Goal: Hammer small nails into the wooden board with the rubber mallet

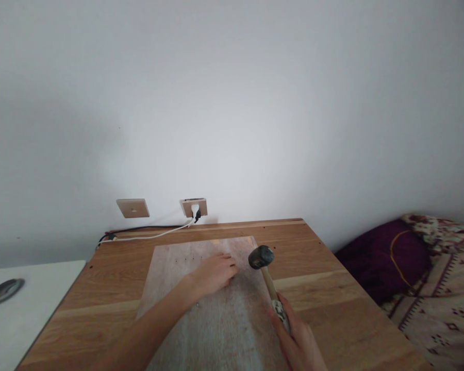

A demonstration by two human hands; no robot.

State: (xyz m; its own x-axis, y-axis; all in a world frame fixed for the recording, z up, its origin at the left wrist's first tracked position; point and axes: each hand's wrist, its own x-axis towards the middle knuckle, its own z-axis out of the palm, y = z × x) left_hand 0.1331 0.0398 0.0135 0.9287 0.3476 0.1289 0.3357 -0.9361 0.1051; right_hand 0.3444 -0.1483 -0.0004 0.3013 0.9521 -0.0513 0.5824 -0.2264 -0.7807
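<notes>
My right hand (296,335) is wrapped round the wooden handle of a rubber mallet (261,257). The mallet's black head is raised at the right edge of a worn, greyish board (212,335). Over the upper part of that board is my left hand (215,273), its fingers curled together and pointing down. Whatever is between those fingertips, if anything, is hidden. A row of small dark marks (185,258), nails or holes, runs across the board left of my left hand. Tiny shiny bits (198,304) lie below the wrist.
The board lies on a wooden table (325,293) against a white wall. Black and white cables (154,236) run along the table's back edge to a socket (189,207). A white surface with a grey round object (5,291) is at left. A purple cushion (386,257) and patterned cloth are at right.
</notes>
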